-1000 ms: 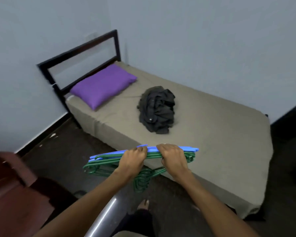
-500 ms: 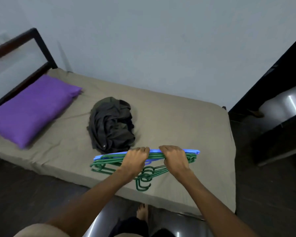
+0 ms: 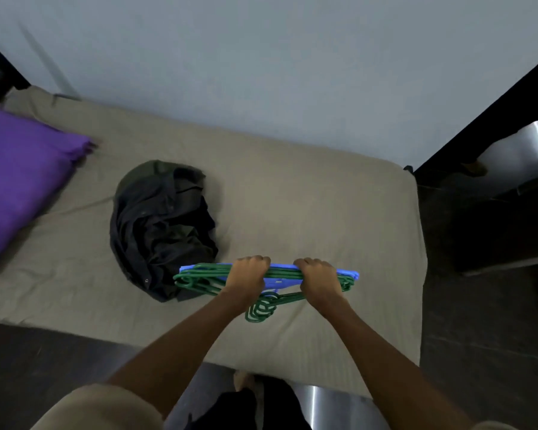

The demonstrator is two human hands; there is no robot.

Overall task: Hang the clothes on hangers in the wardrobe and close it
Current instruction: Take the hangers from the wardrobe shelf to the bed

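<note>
A bundle of green and blue hangers [image 3: 199,276] is gripped by the left hand [image 3: 248,274] and right hand [image 3: 319,279], fists closed. Dark clothes [image 3: 159,228] are heaped mid-bed [image 3: 323,212], crumpled.

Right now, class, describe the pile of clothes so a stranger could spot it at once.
Find the bed with its tan sheet. Near its middle, between the purple pillow and the hangers, lies the pile of clothes: the only dark, crumpled heap there.

purple pillow [image 3: 22,181] cut off at left edge, hanger bundle [image 3: 205,277] count unclear under hands
</note>
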